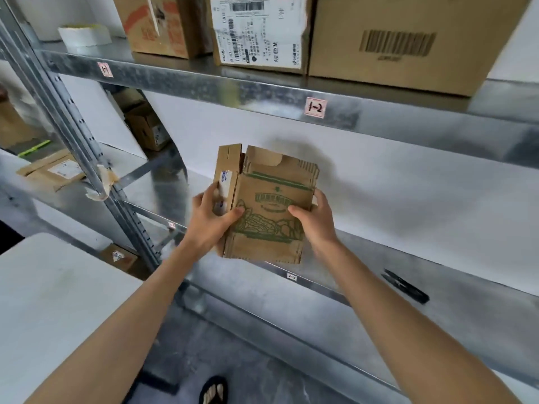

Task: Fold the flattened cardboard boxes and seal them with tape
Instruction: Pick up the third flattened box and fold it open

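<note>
- Cardboard fills both your hands: a flattened box with green print (pixel 271 205) faces you, held upright in the air in front of the middle shelf (pixel 455 275), over its front edge.
- Behind it, sticking out to the left, is a second flattened box (pixel 227 167). It is plain brown with a strip of clear tape and a small blue-and-white label. The two lie face to face.
- Both boxes are flat, their flaps in line with the panels.
- Your left hand (pixel 214 221) grips the left edge of the stack. The thumb is curled across onto the printed front, and the fingers wrap the outer edge of the plain piece.
- Your right hand (pixel 316 220) grips the right edge. The thumb presses on the printed face, and the fingers curl round behind, out of sight.
- The upper shelf (pixel 204 83) bears a pink tag marked "1-2" (pixel 315 107).
- Three cartons stand on it: a large carton with a barcode (pixel 408 39), a carton with a white shipping label (pixel 259 33) and a carton with orange print (pixel 157 24).
- A slim black tool (pixel 405 285) lies on the middle shelf, to the right of your right forearm and well apart from the boxes. What kind of tool it is you cannot tell.
- A white table (pixel 58 301) stands at lower left.
- Your foot in a dark sandal (pixel 214 390) shows on the grey floor at the bottom edge.
</note>
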